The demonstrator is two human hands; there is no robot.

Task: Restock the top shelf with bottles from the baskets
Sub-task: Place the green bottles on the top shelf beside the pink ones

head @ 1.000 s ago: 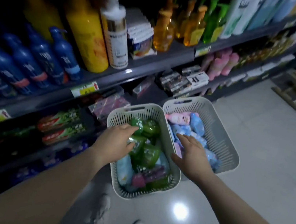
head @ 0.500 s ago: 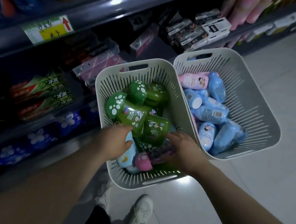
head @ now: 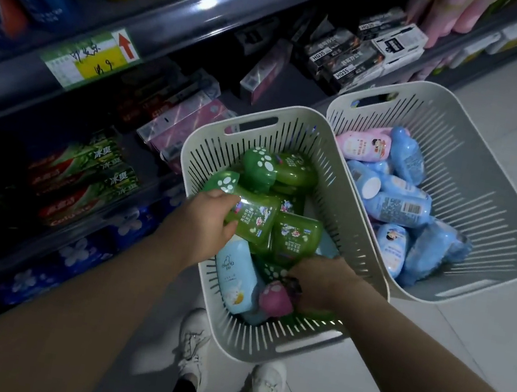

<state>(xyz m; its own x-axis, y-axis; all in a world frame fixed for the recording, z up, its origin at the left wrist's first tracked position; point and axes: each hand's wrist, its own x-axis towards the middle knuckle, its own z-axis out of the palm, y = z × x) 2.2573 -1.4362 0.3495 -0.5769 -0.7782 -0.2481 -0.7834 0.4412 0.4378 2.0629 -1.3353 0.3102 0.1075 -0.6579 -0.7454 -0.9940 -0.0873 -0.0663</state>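
Note:
Two slotted white baskets stand on the floor by the shelving. The near basket (head: 265, 339) holds several green bottles with paw-print caps, a light blue bottle (head: 232, 279) and a pink-capped bottle (head: 274, 300). My left hand (head: 202, 224) grips a green bottle (head: 254, 215) near its cap. My right hand (head: 321, 283) reaches low into the same basket, fingers curled around the pink-capped bottle. The far basket (head: 486, 204) holds several blue bottles and a pink one (head: 365, 143).
The shelf edge with a yellow price label (head: 92, 57) runs above the baskets. Toothpaste boxes (head: 83, 181) and pink packs (head: 187, 123) fill the lower shelves. Dark boxes (head: 357, 55) sit behind the baskets. My white shoes (head: 222, 370) are below on the tiled floor.
The view dropped and closed in on the baskets. My left hand moved onto a green bottle and closed on it. My right hand went from the basket divider deep into the near basket.

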